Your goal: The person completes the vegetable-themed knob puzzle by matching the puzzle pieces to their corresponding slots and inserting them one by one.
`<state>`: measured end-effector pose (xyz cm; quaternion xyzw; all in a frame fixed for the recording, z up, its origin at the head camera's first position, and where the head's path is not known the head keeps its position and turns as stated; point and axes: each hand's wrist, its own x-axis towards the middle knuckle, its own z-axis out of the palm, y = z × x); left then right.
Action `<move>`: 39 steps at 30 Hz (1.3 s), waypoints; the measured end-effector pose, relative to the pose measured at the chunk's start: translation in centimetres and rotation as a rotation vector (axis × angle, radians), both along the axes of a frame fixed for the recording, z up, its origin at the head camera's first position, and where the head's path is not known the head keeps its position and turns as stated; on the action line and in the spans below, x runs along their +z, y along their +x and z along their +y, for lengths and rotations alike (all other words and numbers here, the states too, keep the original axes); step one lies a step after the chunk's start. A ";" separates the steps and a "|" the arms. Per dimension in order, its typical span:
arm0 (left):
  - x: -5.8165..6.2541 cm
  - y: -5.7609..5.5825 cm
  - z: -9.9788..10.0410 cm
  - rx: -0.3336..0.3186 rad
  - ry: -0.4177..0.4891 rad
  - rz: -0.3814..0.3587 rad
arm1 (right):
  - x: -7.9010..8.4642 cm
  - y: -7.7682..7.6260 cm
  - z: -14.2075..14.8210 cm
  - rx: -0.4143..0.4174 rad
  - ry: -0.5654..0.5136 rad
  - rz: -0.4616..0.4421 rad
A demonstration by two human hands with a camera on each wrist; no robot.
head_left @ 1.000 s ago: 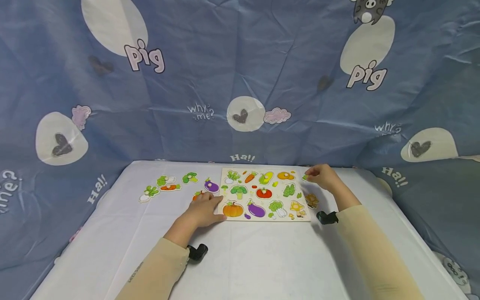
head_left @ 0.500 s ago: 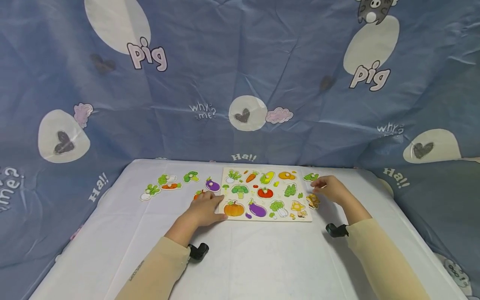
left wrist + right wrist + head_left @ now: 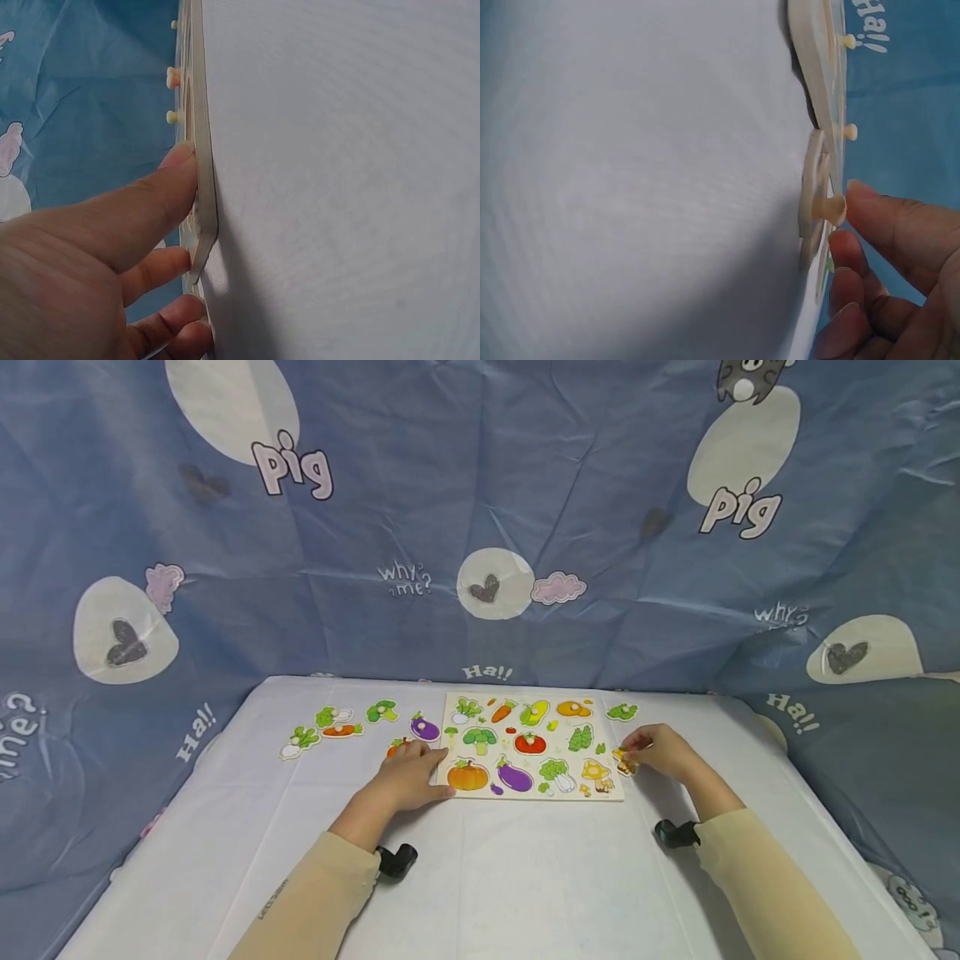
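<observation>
The right hand has come down from beside the leafy green piece to the mushroom piece; the left hand has stayed at the puzzle board. The board lies flat between the hands, its long axis running from left to right and its printed vegetables upright to the person. The mushroom piece sits at the right hand's fingertips, just off the board's right side; its knob stands out toward the thumb, but the fingers hide too much to tell its long axis.

The left hand is spread, its thumb on the board's near edge and its fingers along the near-left corner. The right hand's thumb and fingers are bent and close around the knob; whether they pinch it cannot be told.

Beyond the left hand, from left to right, lie a radish piece, a cabbage piece, a carrot piece with leaves toward the right, a broccoli piece, a pumpkin piece partly covered by that hand, and an eggplant piece. The leafy green piece rests on the worktop, just beyond the right hand.
</observation>
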<state>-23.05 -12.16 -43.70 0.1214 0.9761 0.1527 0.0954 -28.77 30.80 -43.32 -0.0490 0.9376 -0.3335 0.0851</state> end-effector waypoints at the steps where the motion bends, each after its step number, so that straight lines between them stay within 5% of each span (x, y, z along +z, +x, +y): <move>1: 0.0 0.0 0.0 0.001 -0.001 0.000 | -0.1 0.0 0.0 0.004 -0.004 -0.005; 25: 0.0 0.1 0.0 0.008 0.001 -0.009 | -0.8 -0.2 -0.1 0.025 0.014 -0.029; 39: 0.1 0.1 0.0 0.009 0.005 -0.007 | 1.2 0.4 0.7 0.033 0.022 -0.027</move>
